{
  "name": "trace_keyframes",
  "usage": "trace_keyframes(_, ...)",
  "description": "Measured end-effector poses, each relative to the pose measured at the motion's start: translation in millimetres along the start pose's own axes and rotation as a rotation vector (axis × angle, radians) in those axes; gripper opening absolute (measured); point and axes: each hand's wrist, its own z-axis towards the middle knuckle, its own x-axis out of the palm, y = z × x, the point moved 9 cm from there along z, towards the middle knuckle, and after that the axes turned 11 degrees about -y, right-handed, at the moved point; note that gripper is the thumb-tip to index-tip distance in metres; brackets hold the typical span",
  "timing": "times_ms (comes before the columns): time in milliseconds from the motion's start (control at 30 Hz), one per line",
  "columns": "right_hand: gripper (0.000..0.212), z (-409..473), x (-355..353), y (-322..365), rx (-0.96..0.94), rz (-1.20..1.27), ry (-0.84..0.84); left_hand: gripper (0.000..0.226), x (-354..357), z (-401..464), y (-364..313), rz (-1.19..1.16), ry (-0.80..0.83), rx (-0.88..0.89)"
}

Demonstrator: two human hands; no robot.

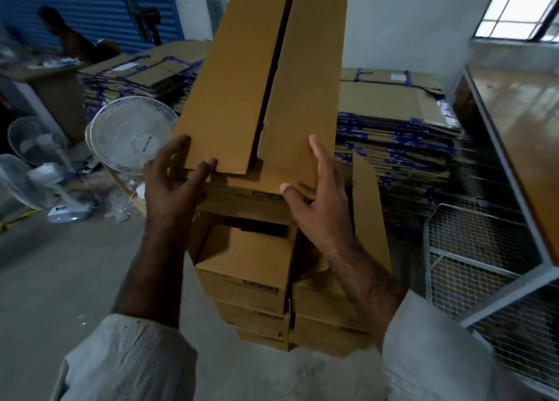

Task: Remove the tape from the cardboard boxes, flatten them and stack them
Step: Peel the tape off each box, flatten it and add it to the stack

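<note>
- The left hand [175,182] grips the near left corner of the top box [257,77], fingers curled behind the left flap, thumb pressed on its front.
- The right hand [317,188] lies on the right flap's near end with fingers straight and spread, thumb pointing in toward the gap; it presses and does not clutch.
- The box rests on a stack of boxes [254,282] standing on the floor [60,273] in front of the person, its two long flaps running away from the person with a dark slit between them.
- No tape shows along that slit, so the step in hand looks like opening or flattening this box, not peeling.
- The next move probably calls for spreading the flaps apart and pushing the walls sideways until they collapse, while steadying the stack below.
- Flattened cartons [396,131], edged with blue tape, are piled far right and far left; the flat box would likely go there.
- Fans [130,134] stand at the left, wire racks [484,249] at the right.
</note>
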Motion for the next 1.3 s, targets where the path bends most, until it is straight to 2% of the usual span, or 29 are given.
trace_keyframes(233,0.085,27,-94,-9,-0.023,-0.063,-0.147,0.058,79,-28,-48,-0.046,0.113,0.124)
trace_keyframes(367,0.082,30,-165,-29,0.068,-0.042,-0.265,0.059,152,-57,-57,-0.140,0.190,0.127)
trace_keyframes(433,0.072,29,-205,-42,0.109,-0.058,-0.338,0.062,193,-76,-54,-0.144,0.237,0.119)
trace_keyframes(533,0.055,26,-269,-63,0.129,-0.253,-0.430,0.063,252,-115,-46,-0.156,0.297,0.094)
trace_keyframes(633,0.057,16,-334,-88,0.163,-0.414,-0.486,0.062,304,-167,-46,-0.125,0.362,0.084)
trace_keyframes(767,0.056,-3,-423,-112,0.220,-0.505,-0.557,0.063,365,-244,-60,-0.114,0.419,0.057)
trace_keyframes(1067,0.047,0,-590,-177,0.269,-0.479,-0.572,0.075,495,-374,-77,-0.102,0.486,0.058)
trace_keyframes(1300,0.046,49,-709,-265,0.272,-0.440,-0.434,0.073,604,-467,-68,-0.009,0.400,0.052)
